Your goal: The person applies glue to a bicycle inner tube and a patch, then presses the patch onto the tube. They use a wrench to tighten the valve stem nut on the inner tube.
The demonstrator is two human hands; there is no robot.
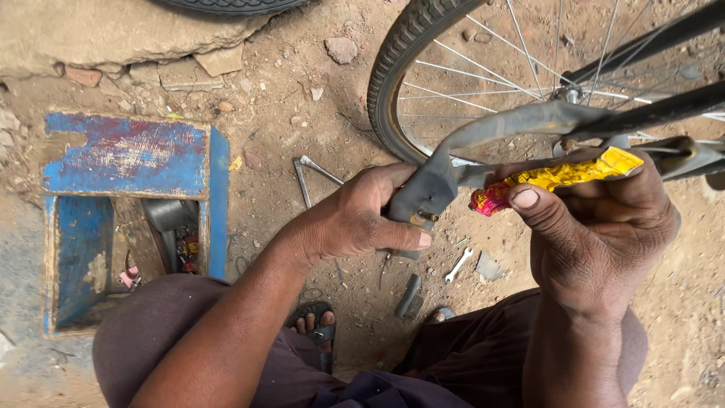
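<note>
My left hand [362,219] grips a black rubber inner tube [506,125] at a folded part near its brass valve [427,217]. The tube arcs up and to the right, toward the bicycle frame. My right hand [596,219] pinches a crumpled yellow and red tube of glue [559,175], its red end next to the rubber by my left thumb. Both hands are held above dirt ground, in front of a bicycle wheel [393,68] with a black tyre and silver spokes.
A worn blue wooden toolbox [128,155] stands open at the left with small parts inside. On the dirt lie a metal rod tool [317,170], a small spanner [458,265] and a dark rubber piece [408,295]. My sandalled feet [317,325] are below. Stones and bricks line the top.
</note>
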